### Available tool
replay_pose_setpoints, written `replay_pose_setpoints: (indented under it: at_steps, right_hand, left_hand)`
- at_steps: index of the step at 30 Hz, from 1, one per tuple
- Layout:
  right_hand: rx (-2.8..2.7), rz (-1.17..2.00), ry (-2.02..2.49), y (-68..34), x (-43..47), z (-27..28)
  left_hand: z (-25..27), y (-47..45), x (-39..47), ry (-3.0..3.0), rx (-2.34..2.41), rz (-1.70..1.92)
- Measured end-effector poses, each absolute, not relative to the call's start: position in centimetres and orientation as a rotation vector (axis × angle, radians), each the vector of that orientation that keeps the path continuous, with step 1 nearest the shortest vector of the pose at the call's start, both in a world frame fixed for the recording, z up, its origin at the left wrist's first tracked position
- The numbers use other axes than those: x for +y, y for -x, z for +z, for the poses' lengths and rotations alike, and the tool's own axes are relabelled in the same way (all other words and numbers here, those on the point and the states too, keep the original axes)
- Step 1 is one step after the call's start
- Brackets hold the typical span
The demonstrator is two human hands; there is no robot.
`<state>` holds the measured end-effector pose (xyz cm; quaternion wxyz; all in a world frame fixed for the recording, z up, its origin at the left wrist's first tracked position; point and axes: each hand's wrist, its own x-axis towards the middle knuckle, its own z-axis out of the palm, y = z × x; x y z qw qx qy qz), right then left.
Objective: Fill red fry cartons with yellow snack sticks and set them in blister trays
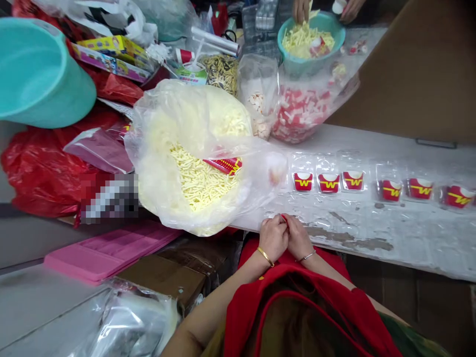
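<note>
The left hand [273, 240] and right hand [299, 240] meet at the near edge of the white table [334, 136], fingers curled in tight, pinching a small red item [284, 217] between their tips; the fingers cover most of it, so its shape cannot be told. Beyond the grip and to its left spreads an open plastic bag [156, 193] of pale sticks [201, 183], a red carton [225, 164] lying on them. 6 packed red-and-yellow cartons [328, 184] line the table beyond and rightward.
</note>
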<state>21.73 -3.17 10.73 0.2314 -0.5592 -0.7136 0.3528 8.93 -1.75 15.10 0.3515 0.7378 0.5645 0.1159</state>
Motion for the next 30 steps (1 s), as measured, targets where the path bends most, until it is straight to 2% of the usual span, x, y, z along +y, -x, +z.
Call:
replay_pose_setpoints:
  at_steps: [4, 8, 10, 14, 20, 25, 30]
  right_hand:
    - [-1.681, 1.215, 1.694, -22.1, -5.3, 9.7]
    - [-1.374, 1.805, 1.835, -21.6, -6.7, 7.5]
    - [-1.269, 2.002, 1.826, -20.9, -7.3, 6.0]
    - [-0.991, 2.076, 1.858, -19.2, -7.7, 3.8]
    - [-0.724, 2.023, 1.877, -18.3, -7.1, 3.1]
    - [-0.704, 2.017, 1.888, -18.5, -6.8, 3.3]
    - [-0.850, 2.090, 1.860, -18.6, -6.2, 4.2]
  left_hand:
    - [12.5, -6.4, -1.3, -1.913, 1.326, 0.203]
    - [10.7, -3.2, 0.7, -1.972, 1.353, 0.056]
    - [9.9, -2.8, 1.5, -2.059, 1.261, -0.039]
    - [7.9, -3.9, 1.8, -2.249, 1.017, -0.170]
    - [5.2, -4.9, 1.8, -2.245, 0.959, -0.167]
    - [4.5, -4.5, 2.6, -2.354, 0.831, -0.186]
    - [4.7, -4.7, 2.5, -2.448, 0.902, -0.180]
